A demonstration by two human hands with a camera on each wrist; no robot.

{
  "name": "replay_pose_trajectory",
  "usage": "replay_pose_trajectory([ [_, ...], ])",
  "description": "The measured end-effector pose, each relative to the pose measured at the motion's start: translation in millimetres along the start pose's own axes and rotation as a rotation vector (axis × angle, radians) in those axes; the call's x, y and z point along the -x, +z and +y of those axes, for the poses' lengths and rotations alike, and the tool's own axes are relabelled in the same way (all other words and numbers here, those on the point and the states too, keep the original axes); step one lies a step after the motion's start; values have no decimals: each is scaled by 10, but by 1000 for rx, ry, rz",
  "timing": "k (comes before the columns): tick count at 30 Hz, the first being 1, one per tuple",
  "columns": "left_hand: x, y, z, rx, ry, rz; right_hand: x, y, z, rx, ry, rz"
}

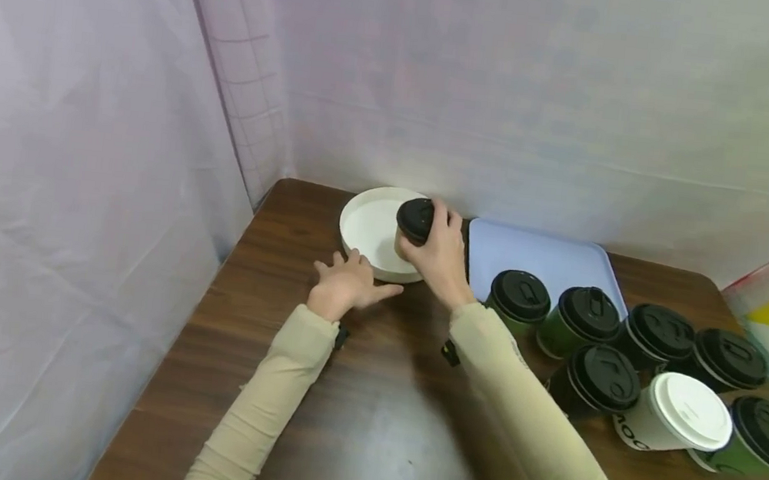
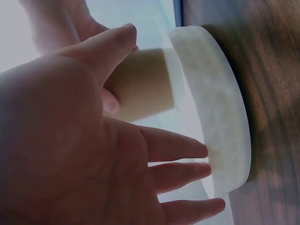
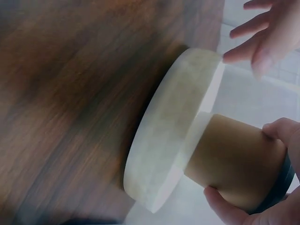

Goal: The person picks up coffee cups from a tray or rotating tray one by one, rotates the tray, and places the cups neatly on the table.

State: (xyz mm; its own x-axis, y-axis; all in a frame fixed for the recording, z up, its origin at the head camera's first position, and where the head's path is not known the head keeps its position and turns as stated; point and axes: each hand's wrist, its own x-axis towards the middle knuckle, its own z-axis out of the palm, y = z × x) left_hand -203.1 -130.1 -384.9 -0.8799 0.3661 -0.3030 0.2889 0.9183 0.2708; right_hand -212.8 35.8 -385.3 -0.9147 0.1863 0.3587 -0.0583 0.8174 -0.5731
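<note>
My right hand [image 1: 440, 257] grips a tan paper coffee cup [image 3: 229, 161] with a black lid [image 1: 416, 218], fingers and thumb around its upper part. The cup stands upright over the right side of a round white tray [image 1: 374, 223] with a raised rim; whether its base touches the tray floor I cannot tell. At the tray's near left rim is my left hand [image 1: 344, 284], its fingers spread and straight. In the left wrist view, the fingertips [image 2: 201, 151] of that hand are at or very near the tray's rim.
A pale blue rectangular tray [image 1: 530, 246] lies to the right. Several lidded cups, green or dark with black lids [image 1: 520, 296], and one white cup [image 1: 674, 413] stand on the right side of the brown wooden table [image 1: 365, 439]. White curtains [image 1: 510, 90] hang behind and at left.
</note>
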Motion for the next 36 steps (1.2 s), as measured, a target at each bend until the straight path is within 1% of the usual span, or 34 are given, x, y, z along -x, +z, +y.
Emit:
replay_pose_trajectory([
  [6,-7,14,3,-7,6,14,154,-142,20,3,10,28],
  [13,1,1,-3,-14,14,8,300,-197,65,-1,10,54],
  [19,11,-8,6,-24,22,-3,450,-244,101,10,-34,82],
  [22,13,-2,16,-27,25,-11,555,-274,121,29,-61,90],
  [28,2,12,16,-18,28,-15,796,-354,144,45,-76,86],
  [36,7,-10,-11,0,23,-19,1146,-522,219,64,-110,120],
])
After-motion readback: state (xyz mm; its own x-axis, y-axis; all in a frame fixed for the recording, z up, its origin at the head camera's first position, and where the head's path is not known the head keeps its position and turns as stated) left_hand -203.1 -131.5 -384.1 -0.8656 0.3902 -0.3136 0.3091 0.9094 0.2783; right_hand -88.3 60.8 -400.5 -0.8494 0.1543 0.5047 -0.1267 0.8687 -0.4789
